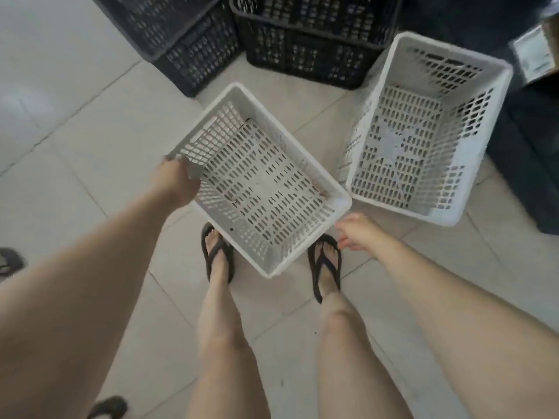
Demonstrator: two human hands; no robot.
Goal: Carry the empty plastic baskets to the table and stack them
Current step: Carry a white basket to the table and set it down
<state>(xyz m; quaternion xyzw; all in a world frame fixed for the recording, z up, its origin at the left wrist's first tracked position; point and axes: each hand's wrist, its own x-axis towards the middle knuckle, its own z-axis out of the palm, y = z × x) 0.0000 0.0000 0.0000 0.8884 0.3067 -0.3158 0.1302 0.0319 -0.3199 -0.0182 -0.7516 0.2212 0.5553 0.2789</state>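
A white perforated plastic basket (pixel 308 173) hangs tilted above the tiled floor in front of my feet. My left hand (pixel 178 182) grips its left rim. Just off the basket's lower right corner, my right hand (pixel 360 231) hovers with fingers apart, holding nothing. A second white basket (pixel 496 95) of the same kind stands on the floor to the right; something pale lies on its bottom. Both look empty otherwise. No table is in view.
Black plastic crates (pixel 302 49) are stacked at the top, behind the baskets. Dark bins (pixel 526 164) and a labelled box (pixel 535 52) stand at the right edge. My feet in black flip-flops (pixel 219 255) are under the held basket. Loose sandals (pixel 9 261) lie at the left.
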